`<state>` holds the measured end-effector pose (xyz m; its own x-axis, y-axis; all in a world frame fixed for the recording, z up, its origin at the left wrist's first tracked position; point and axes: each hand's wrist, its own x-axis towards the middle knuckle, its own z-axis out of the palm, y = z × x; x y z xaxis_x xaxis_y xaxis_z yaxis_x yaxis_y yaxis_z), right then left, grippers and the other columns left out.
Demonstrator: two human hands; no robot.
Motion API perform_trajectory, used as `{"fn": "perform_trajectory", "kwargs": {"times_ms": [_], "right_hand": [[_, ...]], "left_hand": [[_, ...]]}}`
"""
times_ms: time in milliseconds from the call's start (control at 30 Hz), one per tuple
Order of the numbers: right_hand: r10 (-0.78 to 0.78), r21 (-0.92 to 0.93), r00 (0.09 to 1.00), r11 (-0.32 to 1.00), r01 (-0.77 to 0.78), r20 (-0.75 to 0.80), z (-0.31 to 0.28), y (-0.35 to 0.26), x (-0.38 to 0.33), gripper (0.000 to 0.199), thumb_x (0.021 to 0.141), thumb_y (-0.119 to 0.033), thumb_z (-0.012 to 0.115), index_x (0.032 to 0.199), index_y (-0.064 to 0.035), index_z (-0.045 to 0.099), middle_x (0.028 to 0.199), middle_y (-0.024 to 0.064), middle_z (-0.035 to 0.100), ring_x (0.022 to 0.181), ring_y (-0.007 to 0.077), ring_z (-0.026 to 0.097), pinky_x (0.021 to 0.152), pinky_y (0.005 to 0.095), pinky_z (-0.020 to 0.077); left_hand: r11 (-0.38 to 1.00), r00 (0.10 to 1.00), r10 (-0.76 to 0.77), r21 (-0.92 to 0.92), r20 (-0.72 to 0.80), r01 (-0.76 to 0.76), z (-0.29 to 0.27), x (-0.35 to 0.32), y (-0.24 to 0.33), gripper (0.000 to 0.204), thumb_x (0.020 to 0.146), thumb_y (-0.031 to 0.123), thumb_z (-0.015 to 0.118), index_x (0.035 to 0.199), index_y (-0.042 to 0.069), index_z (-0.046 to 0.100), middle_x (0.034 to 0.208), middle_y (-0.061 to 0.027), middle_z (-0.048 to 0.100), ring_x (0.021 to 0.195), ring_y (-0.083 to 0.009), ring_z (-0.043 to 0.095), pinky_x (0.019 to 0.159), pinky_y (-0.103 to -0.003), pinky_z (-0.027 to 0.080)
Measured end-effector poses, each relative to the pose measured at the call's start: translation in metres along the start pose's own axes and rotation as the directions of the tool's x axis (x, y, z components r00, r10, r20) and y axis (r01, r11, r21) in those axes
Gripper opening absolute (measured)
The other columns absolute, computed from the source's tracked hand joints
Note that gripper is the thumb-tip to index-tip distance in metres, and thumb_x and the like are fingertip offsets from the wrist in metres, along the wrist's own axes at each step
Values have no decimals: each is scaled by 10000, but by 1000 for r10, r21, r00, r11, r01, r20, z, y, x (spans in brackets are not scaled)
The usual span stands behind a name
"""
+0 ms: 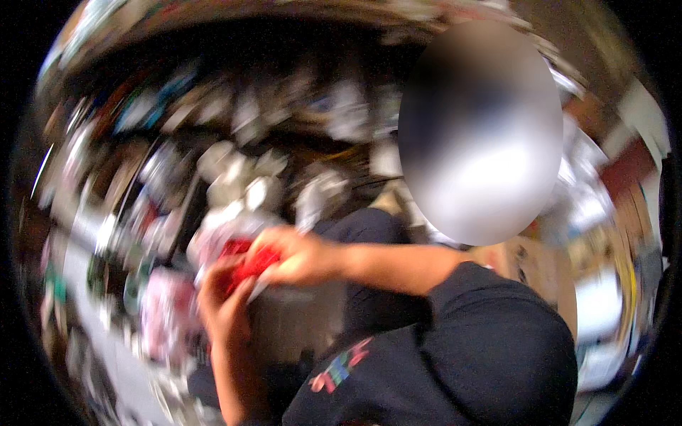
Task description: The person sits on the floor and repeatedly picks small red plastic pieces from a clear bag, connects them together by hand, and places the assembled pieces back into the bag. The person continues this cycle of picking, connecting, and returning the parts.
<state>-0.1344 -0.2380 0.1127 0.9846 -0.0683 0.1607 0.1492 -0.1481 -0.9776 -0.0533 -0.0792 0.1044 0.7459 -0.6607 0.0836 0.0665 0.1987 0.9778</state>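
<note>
Both of my hands meet left of the middle, around a crumpled-looking red bundle. My left hand is closed on its near left side, with the thumb toward the other hand. From the right, my right hand grips the same bundle, its fingers bent and pressed together. A small pale tip shows below the right fingers; its kind is too blurred to tell. Just beyond the hands lies a clear, pinkish plastic bag. Motion blur hides what the red bundle is made of.
A pink-white plastic bag stands left of my left hand. Whitish rounded items and shelves of bagged goods fill the far side. A cardboard box is on the right. A smeared oval hides the upper right.
</note>
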Motion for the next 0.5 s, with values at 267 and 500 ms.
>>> {"fn": "perform_trajectory", "kwargs": {"times_ms": [267,500], "right_hand": [[-575,-604,795,709,364,-196,-22,3,-39,143,638,-133,618,713,-55,524,732,115,497,725,293,485,659,363,398],[-645,-782,756,527,333,-113,-44,-30,-104,117,801,-129,538,722,-43,548,705,131,510,718,302,485,636,396,387]], "left_hand": [[959,942,26,259,335,-118,10,36,-31,324,728,72,616,1027,-10,521,936,-114,566,774,-184,538,664,-280,479],[979,814,-160,194,559,59,90,-3,11,343,807,77,503,1140,16,450,1014,-96,532,896,-180,493,757,-268,409]]}}
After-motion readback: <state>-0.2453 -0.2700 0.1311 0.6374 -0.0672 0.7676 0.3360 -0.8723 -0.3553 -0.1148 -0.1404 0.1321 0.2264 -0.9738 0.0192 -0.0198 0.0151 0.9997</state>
